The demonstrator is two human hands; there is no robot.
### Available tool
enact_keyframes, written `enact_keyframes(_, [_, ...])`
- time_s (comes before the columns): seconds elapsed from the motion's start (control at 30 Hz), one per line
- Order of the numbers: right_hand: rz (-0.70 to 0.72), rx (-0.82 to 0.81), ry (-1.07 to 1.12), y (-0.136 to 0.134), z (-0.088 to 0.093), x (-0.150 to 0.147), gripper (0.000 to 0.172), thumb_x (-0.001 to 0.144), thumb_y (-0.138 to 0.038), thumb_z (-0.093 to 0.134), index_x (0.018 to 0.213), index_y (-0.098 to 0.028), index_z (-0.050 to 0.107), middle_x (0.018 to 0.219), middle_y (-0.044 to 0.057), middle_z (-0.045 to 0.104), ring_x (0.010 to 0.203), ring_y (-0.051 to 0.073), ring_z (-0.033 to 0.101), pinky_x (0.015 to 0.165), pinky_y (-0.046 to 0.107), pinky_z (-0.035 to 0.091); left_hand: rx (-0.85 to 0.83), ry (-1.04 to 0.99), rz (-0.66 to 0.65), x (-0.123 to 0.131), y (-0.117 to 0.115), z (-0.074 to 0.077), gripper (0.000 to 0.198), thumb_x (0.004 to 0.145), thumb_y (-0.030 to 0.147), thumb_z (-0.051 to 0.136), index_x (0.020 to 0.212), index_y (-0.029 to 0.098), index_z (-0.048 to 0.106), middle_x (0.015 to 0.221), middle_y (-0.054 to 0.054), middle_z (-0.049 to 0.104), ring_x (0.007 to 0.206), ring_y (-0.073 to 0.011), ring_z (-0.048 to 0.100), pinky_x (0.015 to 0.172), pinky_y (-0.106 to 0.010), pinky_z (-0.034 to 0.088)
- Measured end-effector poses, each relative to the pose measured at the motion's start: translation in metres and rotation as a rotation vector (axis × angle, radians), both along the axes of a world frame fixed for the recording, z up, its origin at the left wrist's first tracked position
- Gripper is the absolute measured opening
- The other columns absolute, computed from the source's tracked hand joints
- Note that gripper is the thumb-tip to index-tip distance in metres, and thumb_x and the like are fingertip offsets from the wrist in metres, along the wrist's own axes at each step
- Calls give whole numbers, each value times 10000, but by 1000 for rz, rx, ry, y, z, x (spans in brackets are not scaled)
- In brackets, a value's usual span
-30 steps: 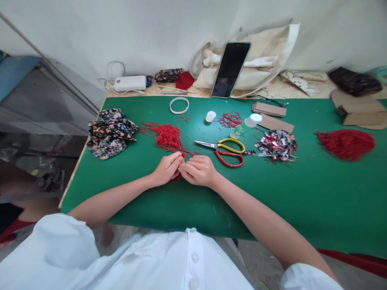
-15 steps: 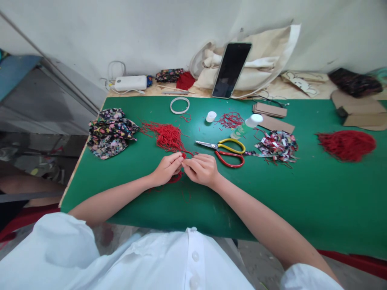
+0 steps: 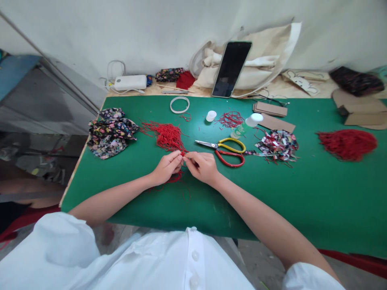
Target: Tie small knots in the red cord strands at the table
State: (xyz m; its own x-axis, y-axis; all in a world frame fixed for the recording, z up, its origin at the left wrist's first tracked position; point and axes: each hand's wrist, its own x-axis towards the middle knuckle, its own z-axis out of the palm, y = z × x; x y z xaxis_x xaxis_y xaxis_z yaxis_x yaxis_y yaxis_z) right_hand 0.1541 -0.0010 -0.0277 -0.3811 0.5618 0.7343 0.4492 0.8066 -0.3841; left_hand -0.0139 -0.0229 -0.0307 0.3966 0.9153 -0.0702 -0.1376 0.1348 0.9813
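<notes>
My left hand (image 3: 167, 167) is closed around a bundle of red yarn (image 3: 168, 137), thumb pressed near its gathered middle. The loose strands fan out beyond my fingers, and more yarn hangs below the hand toward me. My right hand (image 3: 202, 166) meets the left one, thumb and forefinger pinched at the bound spot of the same yarn; exactly which strand lies between them is too small to make out. Just right of my fingers rest scissors (image 3: 223, 149) with one yellow and one red handle, blades parted a little.
Around the green mat (image 3: 145, 201) lie floral fabric (image 3: 111, 133), a white ring (image 3: 179, 104), a small white cap (image 3: 211, 116), a clear bottle (image 3: 243, 125), fabric scraps (image 3: 276, 146), cardboard pieces (image 3: 270, 109) and another red yarn bundle (image 3: 347, 145). A phone (image 3: 232, 69) leans at the back.
My right thumb and forefinger have shifted slightly up and to the right, drawing into a tighter pinch. My left hand stays almost still around the yarn.
</notes>
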Motion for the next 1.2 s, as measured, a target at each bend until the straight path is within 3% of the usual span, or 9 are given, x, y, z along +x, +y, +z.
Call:
enact_keyframes(0.33, [45, -145, 51, 0, 0, 0, 144, 949, -227, 528, 831, -171, 589, 488, -82, 459, 420, 40, 390, 504, 177, 329, 19, 5, -9, -2, 0, -2, 406, 926, 533, 488, 749, 173, 424, 517, 117, 260, 413, -6, 251, 409, -151, 218])
enact_keyframes(0.63, [98, -300, 65, 0, -1, 1, 175, 980, -269, 467, 848, -184, 545, 553, -71, 508, 427, 40, 376, 496, 181, 321, 36, 17, -29, -2, 0, -3, 393, 935, 517, 480, 758, 168, 442, 515, 112, 276, 412, -7, 255, 414, -152, 219])
enact_keyframes(1.2, [130, -410, 34, 1, -2, 2, 168, 985, -297, 425, 877, -196, 505, 608, -54, 533, 465, 57, 416, 522, 199, 319, 65, 64, -33, -3, -2, 0, 421, 928, 526, 485, 718, 167, 421, 540, 96, 322, 431, -4, 291, 426, -152, 252])
